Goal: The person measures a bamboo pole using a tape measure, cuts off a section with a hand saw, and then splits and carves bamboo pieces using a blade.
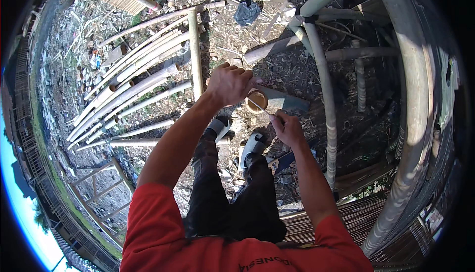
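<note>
My left hand (pixel 230 85) is closed in a fist, knuckles up, just above and left of a bamboo pole's round open end (pixel 257 94). What lies inside that fist is hidden. Lower and to the right, my right hand (pixel 289 129) pinches a thin pale stick (pixel 262 110) between thumb and fingers. The stick slants up and left across the bamboo opening toward my left hand; whether its far end touches that hand I cannot tell. A grey-green bamboo length (pixel 287 101) lies on the ground right beside the opening.
Several cut bamboo poles (pixel 143 86) lie to the left, near an upright pole (pixel 194 54). A bamboo frame (pixel 319 69) and a thick post (pixel 418 74) stand at right. A black plastic bag (pixel 247 11) lies ahead. A wooden ladder-like frame (pixel 96 193) is at lower left.
</note>
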Demonstrator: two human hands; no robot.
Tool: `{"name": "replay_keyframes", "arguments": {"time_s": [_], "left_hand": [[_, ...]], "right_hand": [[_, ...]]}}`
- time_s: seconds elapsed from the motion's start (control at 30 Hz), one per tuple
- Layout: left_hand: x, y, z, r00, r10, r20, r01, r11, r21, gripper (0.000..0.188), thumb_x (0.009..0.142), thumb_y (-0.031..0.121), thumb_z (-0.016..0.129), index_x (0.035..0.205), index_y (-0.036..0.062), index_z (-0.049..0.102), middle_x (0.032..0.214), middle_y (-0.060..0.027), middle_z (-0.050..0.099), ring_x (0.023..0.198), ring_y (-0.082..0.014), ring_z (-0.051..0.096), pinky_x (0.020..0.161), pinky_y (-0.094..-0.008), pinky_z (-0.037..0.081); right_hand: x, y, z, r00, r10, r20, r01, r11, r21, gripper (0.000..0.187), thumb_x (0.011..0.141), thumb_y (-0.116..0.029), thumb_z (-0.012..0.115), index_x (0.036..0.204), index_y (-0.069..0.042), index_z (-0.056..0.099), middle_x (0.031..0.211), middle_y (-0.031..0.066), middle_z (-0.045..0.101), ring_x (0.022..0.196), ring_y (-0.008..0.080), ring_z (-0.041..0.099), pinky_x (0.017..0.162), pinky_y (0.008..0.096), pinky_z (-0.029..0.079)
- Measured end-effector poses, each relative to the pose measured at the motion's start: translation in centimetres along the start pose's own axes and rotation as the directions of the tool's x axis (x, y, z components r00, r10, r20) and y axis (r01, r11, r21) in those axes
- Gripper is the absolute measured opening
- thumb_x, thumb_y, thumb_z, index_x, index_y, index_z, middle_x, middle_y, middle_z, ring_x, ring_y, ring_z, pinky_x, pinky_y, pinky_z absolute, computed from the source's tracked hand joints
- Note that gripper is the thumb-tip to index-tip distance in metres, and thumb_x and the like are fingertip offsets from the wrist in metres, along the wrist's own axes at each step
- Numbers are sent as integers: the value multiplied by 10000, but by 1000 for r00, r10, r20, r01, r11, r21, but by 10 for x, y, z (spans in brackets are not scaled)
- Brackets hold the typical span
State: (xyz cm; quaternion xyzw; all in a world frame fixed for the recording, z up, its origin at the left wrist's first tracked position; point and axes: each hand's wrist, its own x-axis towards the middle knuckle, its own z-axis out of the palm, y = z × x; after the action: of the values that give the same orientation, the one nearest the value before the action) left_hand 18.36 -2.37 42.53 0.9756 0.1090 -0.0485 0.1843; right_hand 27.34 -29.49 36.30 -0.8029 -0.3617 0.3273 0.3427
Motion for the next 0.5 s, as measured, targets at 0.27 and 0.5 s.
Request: {"name": "replay_keyframes", "arguments": {"time_s": [0.27,0.5], "left_hand": [[-11,-19,21,946,215,-242,-172,967,188,481,971,560,603,772,130,688,851,-34,666,810,-225,672,711,-377,487],[42,-54,27,791,344,-506,-230,934,274,419,917,476,704,659,167,588,617,16,521,541,-177,554,548,-335,377]], "right_hand": [[6,6,-16,1000,-12,8,12,998,-69,422,978,-400,692,761,-45,625,604,152,595,582,388,632,547,467,463],[70,-16,-33,907,-226,-356,168,968,-186,301,1010,-293,640,823,-57,649,678,119,628,625,373,648,583,461,496]]}}
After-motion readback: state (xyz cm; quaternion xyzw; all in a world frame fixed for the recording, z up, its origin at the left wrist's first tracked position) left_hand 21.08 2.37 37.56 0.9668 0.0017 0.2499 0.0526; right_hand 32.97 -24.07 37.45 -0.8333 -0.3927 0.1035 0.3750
